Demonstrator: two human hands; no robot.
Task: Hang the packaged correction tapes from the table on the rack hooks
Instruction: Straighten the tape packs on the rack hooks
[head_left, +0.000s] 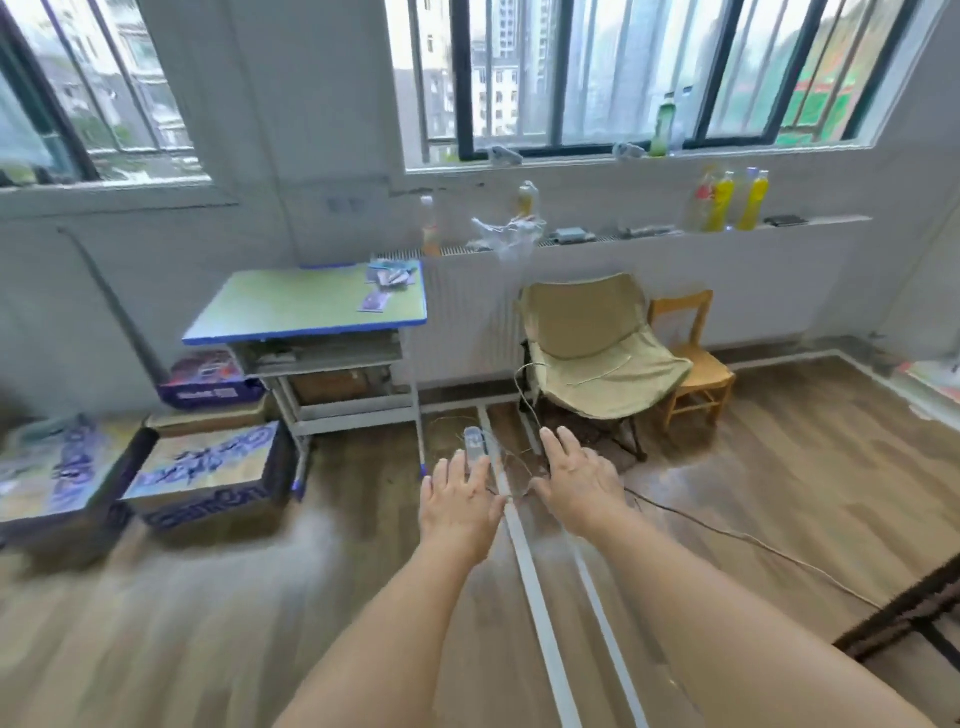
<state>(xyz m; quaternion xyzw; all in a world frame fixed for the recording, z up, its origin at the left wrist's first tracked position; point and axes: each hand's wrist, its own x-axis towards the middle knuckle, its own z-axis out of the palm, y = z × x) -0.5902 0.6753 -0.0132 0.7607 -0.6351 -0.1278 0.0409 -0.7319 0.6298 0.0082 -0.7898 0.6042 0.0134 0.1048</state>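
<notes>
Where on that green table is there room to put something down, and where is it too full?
The green-topped table with blue edging is bare over its left and middle, from the front blue edge back to the wall side. Only the far right corner is crowded, where the pile of packaged correction tapes lies, with one purple packet just in front of it.

Two hands (460, 501) (579, 486), one surface (291, 312), two chairs (597, 353) (696, 364), three printed boxes (208, 467) (57, 467) (208, 379), small pile of packets (389, 280), number unclear.
</notes>
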